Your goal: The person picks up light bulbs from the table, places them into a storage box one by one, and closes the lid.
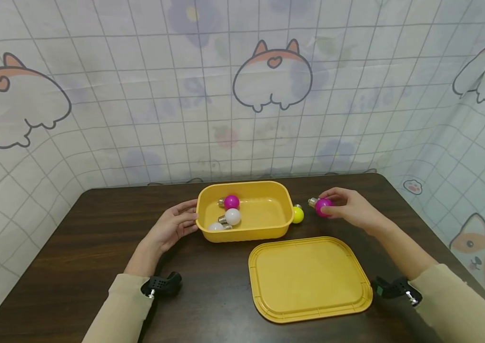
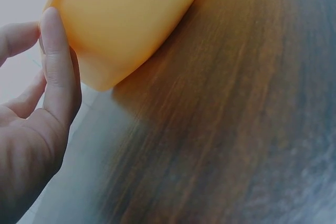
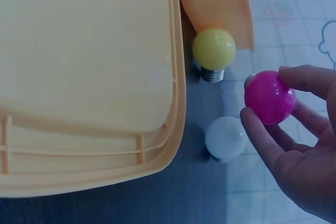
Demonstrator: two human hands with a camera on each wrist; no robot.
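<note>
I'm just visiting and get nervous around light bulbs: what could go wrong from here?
The right hand pinches a round, shiny pink bulb, which might slip and hit the table. The left hand touches the yellow box; a shove could make the loose bulbs inside knock together. The same shove might send the yellow bulb, right beside the box, rolling.

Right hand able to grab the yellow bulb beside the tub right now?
Probably not yet: the right hand already pinches a pink bulb. The yellow bulb lies close by, outside the tub, so letting go should free the way.
</note>
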